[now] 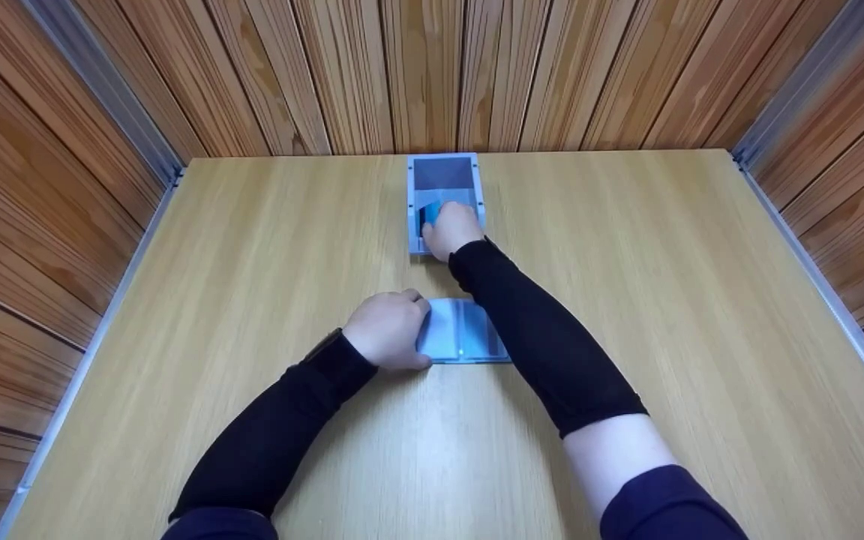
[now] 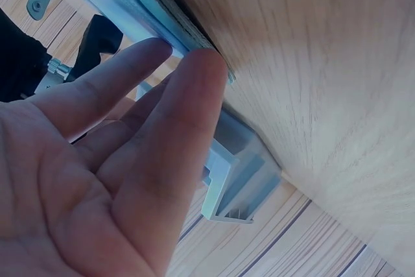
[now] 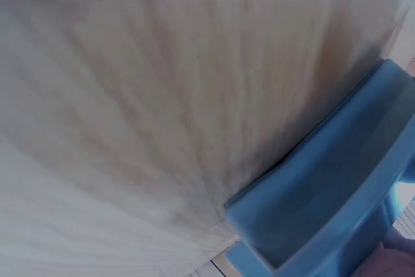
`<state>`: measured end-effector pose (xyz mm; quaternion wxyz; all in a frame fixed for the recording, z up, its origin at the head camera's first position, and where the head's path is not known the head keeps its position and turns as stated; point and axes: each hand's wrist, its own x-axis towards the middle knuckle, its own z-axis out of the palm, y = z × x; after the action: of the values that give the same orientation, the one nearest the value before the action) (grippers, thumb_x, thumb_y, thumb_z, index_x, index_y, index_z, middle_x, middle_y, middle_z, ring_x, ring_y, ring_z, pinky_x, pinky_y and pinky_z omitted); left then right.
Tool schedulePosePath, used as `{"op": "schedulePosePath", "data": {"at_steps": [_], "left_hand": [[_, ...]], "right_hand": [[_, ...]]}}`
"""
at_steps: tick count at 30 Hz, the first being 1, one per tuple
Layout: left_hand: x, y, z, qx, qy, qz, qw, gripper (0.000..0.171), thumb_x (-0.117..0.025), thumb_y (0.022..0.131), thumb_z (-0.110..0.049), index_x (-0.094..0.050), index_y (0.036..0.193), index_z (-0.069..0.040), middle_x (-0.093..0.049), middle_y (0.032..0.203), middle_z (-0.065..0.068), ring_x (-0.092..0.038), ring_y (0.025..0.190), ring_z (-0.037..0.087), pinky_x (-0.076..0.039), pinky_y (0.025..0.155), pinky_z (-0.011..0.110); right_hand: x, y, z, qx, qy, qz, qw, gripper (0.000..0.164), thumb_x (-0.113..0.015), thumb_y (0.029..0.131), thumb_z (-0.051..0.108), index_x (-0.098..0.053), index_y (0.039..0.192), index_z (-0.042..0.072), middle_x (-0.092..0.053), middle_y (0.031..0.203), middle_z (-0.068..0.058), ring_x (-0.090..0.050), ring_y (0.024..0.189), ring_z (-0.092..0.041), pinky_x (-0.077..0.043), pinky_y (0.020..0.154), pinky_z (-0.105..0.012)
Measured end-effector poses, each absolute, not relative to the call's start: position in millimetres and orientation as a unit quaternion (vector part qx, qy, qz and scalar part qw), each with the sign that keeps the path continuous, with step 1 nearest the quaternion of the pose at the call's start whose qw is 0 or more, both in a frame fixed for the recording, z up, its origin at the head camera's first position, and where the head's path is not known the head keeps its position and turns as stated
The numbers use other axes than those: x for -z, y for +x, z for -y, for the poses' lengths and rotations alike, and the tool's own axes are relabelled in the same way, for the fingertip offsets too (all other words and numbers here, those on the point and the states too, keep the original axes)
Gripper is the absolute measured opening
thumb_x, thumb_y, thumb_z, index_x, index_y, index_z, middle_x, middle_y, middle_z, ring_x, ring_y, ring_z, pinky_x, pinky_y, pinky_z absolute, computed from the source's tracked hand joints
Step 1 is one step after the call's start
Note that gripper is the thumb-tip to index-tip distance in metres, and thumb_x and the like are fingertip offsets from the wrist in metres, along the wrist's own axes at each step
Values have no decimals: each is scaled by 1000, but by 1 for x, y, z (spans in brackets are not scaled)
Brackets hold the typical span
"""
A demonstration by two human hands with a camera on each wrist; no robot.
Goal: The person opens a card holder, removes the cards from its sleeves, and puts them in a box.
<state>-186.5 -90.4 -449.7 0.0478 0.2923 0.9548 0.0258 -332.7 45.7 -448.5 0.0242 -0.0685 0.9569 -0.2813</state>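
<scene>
A light-blue folding holder (image 1: 441,330) with a clear panel on its right half lies opened out on the table. My left hand (image 1: 389,330) holds its left end, thumb at the near edge and fingers at the far edge. In the left wrist view, fingertips (image 2: 202,63) meet the layered edge of the holder (image 2: 172,21). Beyond it stands a grey-blue divided box (image 1: 443,161). My right hand (image 1: 453,231) reaches into its front compartment, fingers curled beside a blue flat piece (image 1: 430,213); the fingertips are hidden. The box wall (image 3: 324,180) fills the right wrist view's lower right.
The wooden table (image 1: 274,247) is bordered by plank walls (image 1: 424,75) at the back and both sides. Metal rails (image 1: 102,330) run along the side edges. My right forearm (image 1: 552,337) crosses over the right end of the holder.
</scene>
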Motion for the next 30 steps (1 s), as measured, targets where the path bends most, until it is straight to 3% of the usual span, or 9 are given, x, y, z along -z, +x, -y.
{"op": "schedulePosePath", "data": {"at_steps": [3, 7, 11, 13, 15, 18, 22, 30], "left_hand": [[450, -187, 90, -25, 293, -955, 47, 77, -78, 67, -55, -64, 120, -1, -66, 114, 11, -64, 96, 25, -53, 83, 40], [450, -187, 89, -22, 292, -955, 49, 78, -78, 67, -55, -63, 121, -1, -65, 114, 11, -64, 96, 25, -53, 84, 41], [450, -188, 88, -19, 290, -955, 52, 79, -77, 68, -56, -63, 123, -1, -65, 115, 11, -64, 98, 25, -53, 85, 41], [450, -188, 88, -19, 290, -955, 53, 79, -77, 68, -56, -63, 123, -1, -65, 116, 12, -64, 98, 26, -53, 86, 41], [449, -188, 88, -20, 290, -955, 54, 79, -77, 68, -56, -63, 123, -1, -65, 115, 11, -64, 98, 25, -53, 86, 40], [449, -188, 88, -24, 289, -955, 55, 78, -78, 68, -55, -63, 122, -2, -65, 115, 11, -64, 98, 25, -52, 87, 40], [449, -187, 89, -28, 289, -955, 53, 76, -78, 67, -54, -64, 120, -2, -66, 113, 11, -64, 98, 25, -53, 85, 41], [449, -188, 89, -27, 283, -957, 60, 78, -78, 67, -54, -63, 122, -2, -65, 116, 12, -64, 99, 27, -53, 84, 43]], "right_hand": [[448, -332, -45, 276, -66, -958, 33, 33, -53, 98, 26, -49, 69, 12, -51, 74, -4, -51, 71, -21, -46, 69, -36], [448, -332, -46, 275, -63, -958, 46, 35, -49, 99, 23, -44, 66, 13, -38, 69, 1, -44, 63, -20, -39, 60, -33], [447, -332, -46, 279, -64, -956, 55, 32, -49, 99, 24, -51, 70, 10, -43, 72, -2, -48, 67, -23, -41, 62, -34], [447, -332, -47, 284, -67, -955, 53, 28, -50, 100, 26, -62, 87, 4, -58, 86, -8, -59, 83, -25, -48, 74, -35], [446, -331, -47, 289, -70, -953, 56, 33, -51, 100, 29, -64, 110, 1, -63, 108, -13, -60, 104, -27, -50, 89, -36], [443, -328, -49, 295, -82, -950, 52, 50, -52, 99, 32, -50, 140, 3, -52, 140, -15, -47, 133, -26, -40, 109, -37], [430, -322, -55, 295, -113, -947, 49, 56, -54, 98, 35, -44, 146, 8, -47, 145, -11, -42, 137, -23, -36, 111, -35], [390, -305, -84, 303, -178, -933, 77, 67, -61, 95, 37, -33, 150, 11, -50, 141, -14, -50, 128, -25, -44, 104, -38]]}}
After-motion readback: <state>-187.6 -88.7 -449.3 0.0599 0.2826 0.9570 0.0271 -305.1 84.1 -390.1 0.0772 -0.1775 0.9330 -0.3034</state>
